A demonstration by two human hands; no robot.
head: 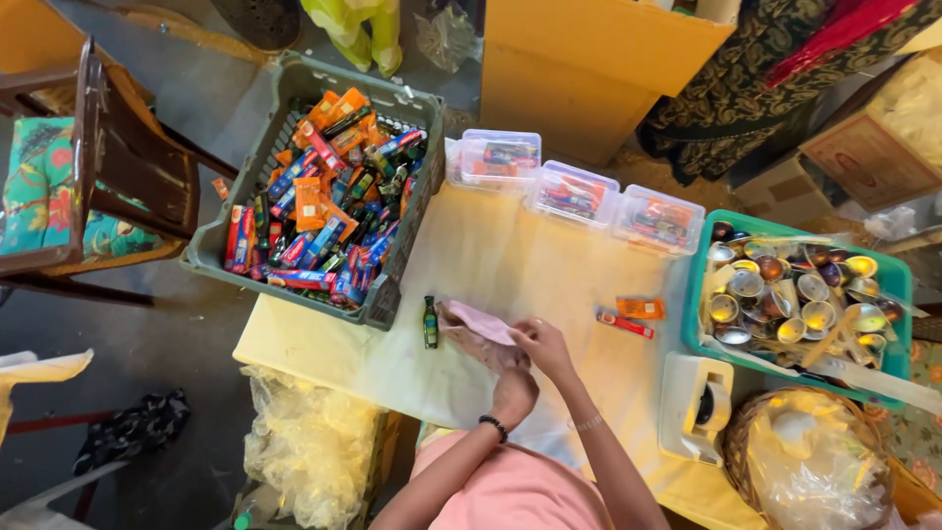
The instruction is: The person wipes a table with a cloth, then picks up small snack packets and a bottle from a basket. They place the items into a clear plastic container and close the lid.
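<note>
My left hand (510,391) and my right hand (543,345) meet over the pale yellow table (471,265), both holding a small pink pouch (478,324) that lies flat on it. A small dark green bottle (430,322) lies just left of the pouch. An orange packet (640,308) and a thin red packet (625,323) lie to the right of my hands.
A grey crate (257,167) full of colourful packets overhangs the table's left corner. Three clear lidded boxes (574,191) line the far edge. A teal bin (695,294) of shiny round cups, a white tape dispenser (694,407) and a wicker basket (746,432) stand at the right. A wooden chair (108,167) is at the left.
</note>
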